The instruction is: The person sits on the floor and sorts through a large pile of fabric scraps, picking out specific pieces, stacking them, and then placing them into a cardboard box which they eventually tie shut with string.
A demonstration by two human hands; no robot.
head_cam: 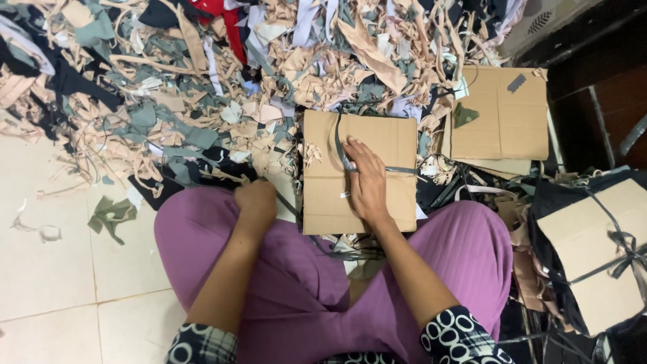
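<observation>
Cardboard under your right hand, strip pulled by your left.

Your right hand [367, 182] lies flat, fingers spread, pressing the dark strip [340, 145] onto the cardboard sheet [327, 195] that rests on the floor before your knees. Your left hand [256, 202] is closed in a fist on the strip's other end, just left of the sheet. Fabric scraps [202, 87] heap beyond; 1 tied cardboard bundle [593, 249] sits at right.

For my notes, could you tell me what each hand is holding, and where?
The right hand presses a dark strip against the cardboard sheet. The left hand is fisted, apparently around the strip's other end.
</observation>
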